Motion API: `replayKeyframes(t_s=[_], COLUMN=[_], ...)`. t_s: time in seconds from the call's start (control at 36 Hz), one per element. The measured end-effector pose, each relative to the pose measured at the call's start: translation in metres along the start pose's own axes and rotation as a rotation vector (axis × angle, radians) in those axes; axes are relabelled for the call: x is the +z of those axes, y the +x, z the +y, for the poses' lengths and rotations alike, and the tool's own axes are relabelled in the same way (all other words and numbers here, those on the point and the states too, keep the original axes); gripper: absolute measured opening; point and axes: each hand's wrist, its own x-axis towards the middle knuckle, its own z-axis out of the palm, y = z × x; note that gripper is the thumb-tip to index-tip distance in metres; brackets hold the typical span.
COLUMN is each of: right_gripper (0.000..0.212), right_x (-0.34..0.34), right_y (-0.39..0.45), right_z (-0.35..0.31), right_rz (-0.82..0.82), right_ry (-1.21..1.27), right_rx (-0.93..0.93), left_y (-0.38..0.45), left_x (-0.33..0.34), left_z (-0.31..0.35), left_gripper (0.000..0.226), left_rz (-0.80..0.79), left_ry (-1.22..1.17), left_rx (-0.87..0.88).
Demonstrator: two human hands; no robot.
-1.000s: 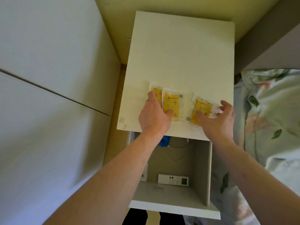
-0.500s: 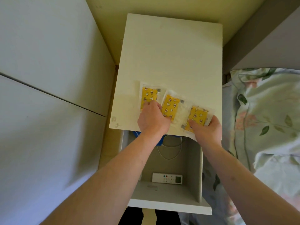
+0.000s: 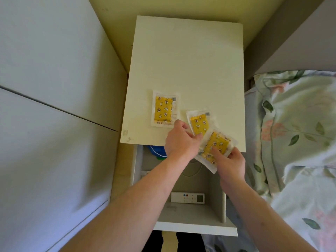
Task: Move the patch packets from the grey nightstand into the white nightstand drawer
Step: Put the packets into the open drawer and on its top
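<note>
Three yellow patch packets in clear wrappers are on the white nightstand top (image 3: 187, 57). The left packet (image 3: 164, 109) lies flat and untouched. My left hand (image 3: 180, 140) pinches the lower edge of the middle packet (image 3: 199, 122). My right hand (image 3: 230, 163) grips the right packet (image 3: 215, 147), which hangs past the top's front edge over the open drawer (image 3: 196, 228).
Inside the drawer lie a white remote (image 3: 188, 197), a white cable and a blue object (image 3: 157, 150) at the back left. A floral duvet (image 3: 298, 135) covers the bed on the right. A pale wardrobe panel (image 3: 51, 99) stands on the left.
My left hand slid off the left packet onto the middle one. My right hand pulled the right packet toward me, past the front edge. The middle packet shifted right.
</note>
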Motion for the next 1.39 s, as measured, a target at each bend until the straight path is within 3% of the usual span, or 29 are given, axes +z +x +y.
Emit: replayKeyframes(t_s=[0.14, 0.36, 0.56, 0.78, 0.86, 1.06, 1.28, 1.39], right_gripper=[0.019, 0.02, 0.018, 0.007, 0.008, 0.012, 0.009, 0.024], right_x=[-0.004, -0.024, -0.047, -0.05, -0.033, 0.037, 0.118, 0.137], right_y=[0.001, -0.017, -0.031, -0.037, -0.037, -0.042, -0.043, -0.041], right_z=[0.0, 0.021, 0.053, 0.085, 0.1, 0.138, 0.15, 0.161], right_rz=[-0.04, 0.024, 0.02, -0.115, -0.24, -0.429, -0.536, -0.551], right_ry=[0.008, 0.085, 0.019, -0.185, -0.29, -0.506, -0.791, -0.887], right_rx=[-0.017, 0.024, 0.127, 0.239, 0.279, 0.317, 0.174, 0.142], left_y=[0.004, 0.009, 0.021, -0.02, -0.049, -0.085, -0.07, -0.061], left_x=[0.006, 0.006, 0.016, -0.031, -0.076, -0.136, -0.142, -0.138], left_z=[-0.005, 0.008, 0.022, -0.02, -0.066, -0.173, -0.216, -0.226], left_gripper=[0.013, 0.036, 0.014, 0.009, 0.003, 0.01, 0.014, 0.013], left_rz=[-0.054, 0.068, 0.0, -0.087, -0.114, 0.035, 0.147, 0.167], left_ry=[-0.068, -0.021, -0.052, -0.098, -0.124, -0.09, -0.185, -0.259], left_rx=[-0.08, -0.052, -0.047, 0.228, 0.236, -0.041, -0.097, -0.118])
